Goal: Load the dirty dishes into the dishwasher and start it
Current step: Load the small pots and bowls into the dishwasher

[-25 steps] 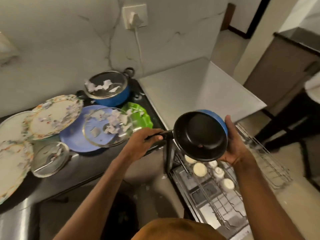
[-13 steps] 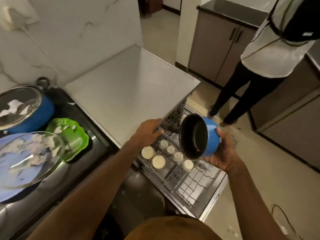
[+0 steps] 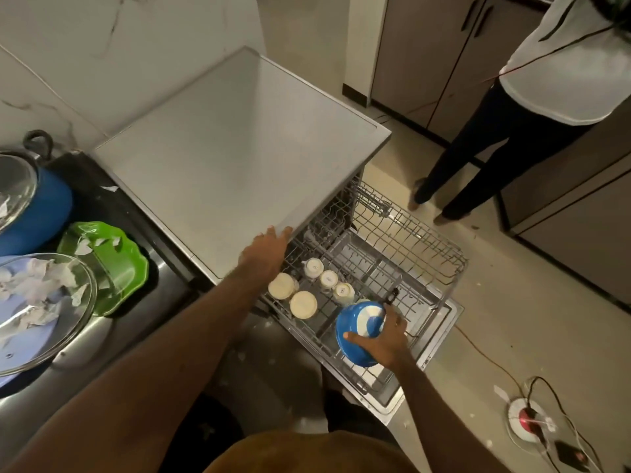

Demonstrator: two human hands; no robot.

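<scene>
So the blue pan (image 3: 356,324) is bottom-up in the pulled-out dishwasher rack (image 3: 428,303), just beside the upturned cups (image 3: 328,278). The right hand (image 3: 382,341) has its fingers curled over the pan's base, gripping it. The left hand (image 3: 267,250) lies flat and relaxed on the front edge of the dishwasher top (image 3: 239,148), holding nothing.

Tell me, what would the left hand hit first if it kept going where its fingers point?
Probably the front edge of the flat grey dishwasher top: the left hand has straight fingers right at it. Depth is unclear; it might slip underneath instead.
</scene>
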